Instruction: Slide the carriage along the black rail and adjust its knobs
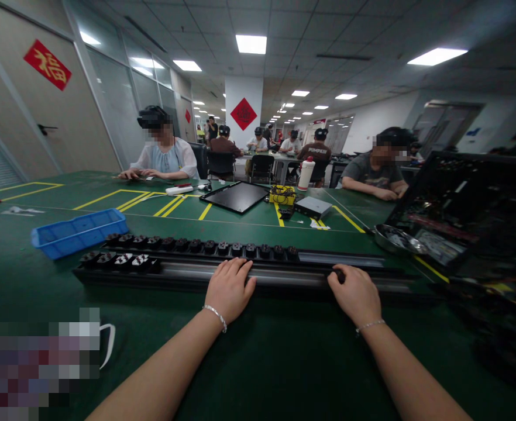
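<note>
Two long black rails lie side by side across the green table: a front rail (293,279) and a rear rail (341,259). A row of small black blocks (209,247) sits along much of the rear rail; the front one carries several at its left end, two with pale tops (140,261). My left hand (229,290) rests on the front rail near its middle, fingers stretched out over it and nothing visible in them. Over the right part of that rail, my right hand (358,295) is closed in a pinch around a small dark block (339,275), mostly covered by the fingers.
A blue bin (80,234) stands behind the rails at left. A metal bowl (398,240) and a large dark open panel (464,204) are at right. Farther back lie a flat black panel (236,197), a yellow basket (283,195) and a grey box (313,207). Two people sit across.
</note>
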Demonstrator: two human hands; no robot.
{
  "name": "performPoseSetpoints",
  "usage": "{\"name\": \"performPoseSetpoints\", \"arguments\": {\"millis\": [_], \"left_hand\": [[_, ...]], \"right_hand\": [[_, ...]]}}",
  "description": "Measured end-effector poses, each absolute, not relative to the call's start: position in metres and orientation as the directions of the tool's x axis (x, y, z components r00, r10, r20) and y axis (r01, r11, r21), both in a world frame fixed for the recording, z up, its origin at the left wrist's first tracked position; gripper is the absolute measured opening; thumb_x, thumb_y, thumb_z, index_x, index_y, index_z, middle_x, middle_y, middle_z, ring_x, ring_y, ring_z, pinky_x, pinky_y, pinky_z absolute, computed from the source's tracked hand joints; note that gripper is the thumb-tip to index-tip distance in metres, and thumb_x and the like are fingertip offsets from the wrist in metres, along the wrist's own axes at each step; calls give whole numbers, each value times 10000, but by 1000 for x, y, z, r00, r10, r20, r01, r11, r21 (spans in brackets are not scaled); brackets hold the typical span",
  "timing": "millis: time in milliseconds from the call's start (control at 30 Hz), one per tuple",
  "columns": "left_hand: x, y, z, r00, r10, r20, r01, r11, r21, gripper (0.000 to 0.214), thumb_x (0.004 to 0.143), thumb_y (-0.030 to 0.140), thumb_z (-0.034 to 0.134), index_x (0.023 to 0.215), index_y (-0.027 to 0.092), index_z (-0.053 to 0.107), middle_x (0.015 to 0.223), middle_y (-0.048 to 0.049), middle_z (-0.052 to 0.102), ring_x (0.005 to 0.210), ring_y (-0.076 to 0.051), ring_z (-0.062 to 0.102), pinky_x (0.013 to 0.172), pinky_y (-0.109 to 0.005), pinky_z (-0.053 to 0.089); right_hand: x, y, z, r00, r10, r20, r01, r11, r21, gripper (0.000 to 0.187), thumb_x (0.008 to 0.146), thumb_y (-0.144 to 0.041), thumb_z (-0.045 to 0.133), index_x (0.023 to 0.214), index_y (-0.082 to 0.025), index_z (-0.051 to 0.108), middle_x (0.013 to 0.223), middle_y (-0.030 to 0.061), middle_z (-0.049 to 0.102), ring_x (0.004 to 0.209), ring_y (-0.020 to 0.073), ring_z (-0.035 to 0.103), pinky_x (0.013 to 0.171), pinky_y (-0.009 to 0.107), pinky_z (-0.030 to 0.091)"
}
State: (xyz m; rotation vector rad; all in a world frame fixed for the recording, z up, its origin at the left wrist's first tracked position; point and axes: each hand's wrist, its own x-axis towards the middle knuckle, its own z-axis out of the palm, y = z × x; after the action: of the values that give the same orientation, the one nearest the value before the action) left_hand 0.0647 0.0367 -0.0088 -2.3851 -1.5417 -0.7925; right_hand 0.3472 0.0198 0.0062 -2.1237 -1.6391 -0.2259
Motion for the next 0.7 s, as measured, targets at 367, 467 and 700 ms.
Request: {"name": "performPoseSetpoints", "arguments": {"millis": [367, 467, 700], "left_hand": [[65, 37, -9, 316, 779, 542, 888, -443, 120, 377, 870, 376, 396, 1161, 210, 570, 1197, -64, 593, 1141, -221, 505, 1009, -413, 367], [65, 37, -10, 313, 774, 550, 887, -445, 121, 375, 870, 370, 397, 1163, 214, 570, 1189, -68, 597, 1135, -221, 509, 1006, -417, 369], [65, 36, -8, 317, 791, 523, 890, -438, 123, 393, 877, 381, 377, 1171, 198, 562, 1210, -66, 585, 1149, -225, 495, 1013, -420, 357]], "right_hand": [[348, 21, 4, 277, 879, 389, 952, -197, -233, 382, 792, -370, 377, 988, -160, 630, 1043, 87, 637, 1024, 250, 518, 864, 365, 394], [350, 22, 1, 266, 873, 409, 956, -186, -226, 370, 783, -360, 388, 976, -159, 631, 1032, 84, 641, 1011, 245, 524, 865, 353, 394], [350, 22, 2, 270, 875, 401, 955, -191, -226, 380, 791, -368, 376, 983, -160, 631, 1044, 86, 639, 1018, 249, 522, 857, 359, 399]]}}
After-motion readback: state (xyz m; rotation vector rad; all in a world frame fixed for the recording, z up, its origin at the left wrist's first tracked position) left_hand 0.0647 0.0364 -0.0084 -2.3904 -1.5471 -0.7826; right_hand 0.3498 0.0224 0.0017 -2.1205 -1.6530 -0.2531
